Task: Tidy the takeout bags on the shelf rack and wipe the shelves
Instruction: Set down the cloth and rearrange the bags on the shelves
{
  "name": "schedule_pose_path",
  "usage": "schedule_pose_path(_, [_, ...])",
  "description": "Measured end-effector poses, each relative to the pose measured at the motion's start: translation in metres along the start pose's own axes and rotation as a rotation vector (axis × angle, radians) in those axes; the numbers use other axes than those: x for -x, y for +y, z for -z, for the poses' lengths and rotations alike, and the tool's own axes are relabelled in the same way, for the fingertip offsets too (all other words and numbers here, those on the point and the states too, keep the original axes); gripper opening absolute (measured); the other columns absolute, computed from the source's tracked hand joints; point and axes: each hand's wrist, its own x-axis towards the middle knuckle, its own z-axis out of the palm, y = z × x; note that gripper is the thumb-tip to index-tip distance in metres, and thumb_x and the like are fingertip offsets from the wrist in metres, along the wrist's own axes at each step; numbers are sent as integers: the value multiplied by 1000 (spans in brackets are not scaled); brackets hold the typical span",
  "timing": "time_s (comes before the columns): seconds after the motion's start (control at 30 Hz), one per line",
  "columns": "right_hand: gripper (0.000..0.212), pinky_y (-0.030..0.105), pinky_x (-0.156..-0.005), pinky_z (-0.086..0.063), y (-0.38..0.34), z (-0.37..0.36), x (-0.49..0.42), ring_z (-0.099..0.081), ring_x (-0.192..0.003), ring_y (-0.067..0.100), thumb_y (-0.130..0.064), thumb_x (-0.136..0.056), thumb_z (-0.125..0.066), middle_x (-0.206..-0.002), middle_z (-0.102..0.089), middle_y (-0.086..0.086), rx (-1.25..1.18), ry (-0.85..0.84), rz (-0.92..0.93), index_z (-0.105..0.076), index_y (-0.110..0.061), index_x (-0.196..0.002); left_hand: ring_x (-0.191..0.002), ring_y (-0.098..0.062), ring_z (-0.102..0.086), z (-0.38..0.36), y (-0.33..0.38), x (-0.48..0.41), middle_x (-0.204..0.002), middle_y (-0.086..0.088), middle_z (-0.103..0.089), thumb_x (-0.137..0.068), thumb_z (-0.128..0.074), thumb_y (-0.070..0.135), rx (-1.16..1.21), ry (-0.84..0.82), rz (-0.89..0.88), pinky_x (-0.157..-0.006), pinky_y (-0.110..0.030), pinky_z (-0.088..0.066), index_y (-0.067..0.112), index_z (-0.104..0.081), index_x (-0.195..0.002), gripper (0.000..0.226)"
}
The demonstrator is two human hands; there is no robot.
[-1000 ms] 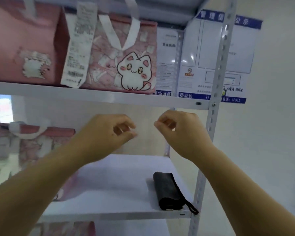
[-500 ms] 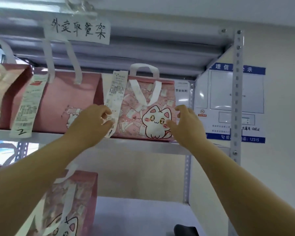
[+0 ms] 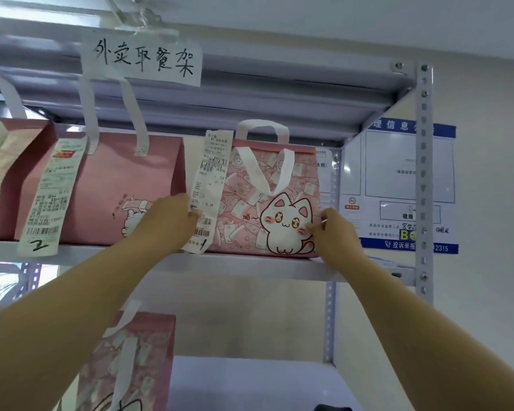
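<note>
On the upper shelf (image 3: 250, 266), at its right end, the cat bag (image 3: 267, 203) is gripped at its left edge by the left hand (image 3: 166, 223) and pinched at its right edge by the right hand (image 3: 336, 232), both raised from below a second ago, so straightening seems begun.

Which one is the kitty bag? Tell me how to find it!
Find the white rack's shelf under the handwritten sign. The kitty bag is the rightmost pink bag there, held between the left hand and right hand. Only it shows a whole white cat face with pink ears.
</note>
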Motion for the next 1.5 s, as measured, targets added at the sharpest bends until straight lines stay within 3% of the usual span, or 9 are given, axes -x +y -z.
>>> schedule_pose_path(0.17, [19, 35, -70, -50, 2, 9, 12, -59, -84, 21, -25, -97, -48, -95, -59, 3, -30, 112, 45, -50, -13, -111, -91, -20, -59, 0, 8, 9, -99, 0, -63, -90, -58, 17, 221, 67, -32, -82, -33, -49, 14, -57, -111, 21])
schedule_pose_path(0.33, [22, 34, -72, -51, 4, 29, 40, -60, -89, 19, -24, -96, -51, -96, -58, -4, -76, 305, 136, -52, -13, -115, -80, -9, -60, 9, 13, 28, -87, 13, -58, -86, -65, 21, 456, 140, -86, -69, -33, -54, 24, -51, -102, 22])
schedule_pose_path(0.4, [21, 30, -72, -49, 5, 39, 56, -58, -88, 17, -23, -94, -54, -97, -59, -5, -121, 380, 188, -54, -12, -113, -77, -4, -59, 17, 15, 40, -84, 14, -58, -84, -67, 20, 504, 163, -155, -66, -31, -54, 23, -52, -103, 25])
schedule_pose_path(0.53, [12, 11, -59, -48, 4, 60, 101, -57, -76, 3, -21, -93, -57, -86, -57, -17, -216, 460, 264, -53, -15, -103, -81, -15, -65, 40, 17, 73, -85, 10, -63, -81, -70, 16, 623, 133, -227, -65, -29, -57, 24, -55, -102, 27])
schedule_pose_path(0.67, [9, 8, -57, -46, 3, 77, 151, -59, -70, -4, -17, -92, -58, -84, -58, -18, -278, 469, 284, -53, -16, -100, -80, -12, -66, 58, 14, 116, -89, 4, -66, -79, -69, 14, 759, 74, -234, -66, -14, -55, 22, -57, -106, 31])
schedule_pose_path(0.9, [10, 39, -63, -58, 23, 74, 233, -66, -80, 19, -19, -91, -59, -90, -65, -8, -266, 276, 186, -56, -17, -100, -81, -10, -70, 58, -20, 192, -92, 4, -69, -68, -68, 27, 877, -109, -143, -65, -22, -58, 37, -58, -93, 28])
schedule_pose_path(1.2, [13, 28, -60, -58, 73, 31, 273, -67, -76, 8, -27, -88, -62, -93, -65, -14, -74, -152, -61, -53, -29, -98, -77, -10, -69, 6, -76, 260, -89, 9, -68, -74, -73, 23, 648, -269, 72, -63, -27, -59, 33, -57, -93, 27])
schedule_pose_path(1.37, [17, 23, -59, -52, 106, -8, 269, -64, -79, 7, -32, -88, -61, -94, -65, -10, 83, -285, -159, -51, -26, -101, -77, -3, -61, -30, -89, 270, -82, 9, -63, -78, -73, 18, 510, -320, 120, -62, -19, -49, 35, -55, -90, 28])
schedule_pose_path(1.5, [19, 33, -70, -54, 130, -42, 259, -62, -83, 14, -31, -88, -60, -93, -65, -7, 162, -337, -218, -55, -23, -105, -74, -2, -57, -64, -93, 265, -83, 10, -61, -80, -72, 16, 381, -346, 185, -59, -13, -39, 27, -54, -96, 26])
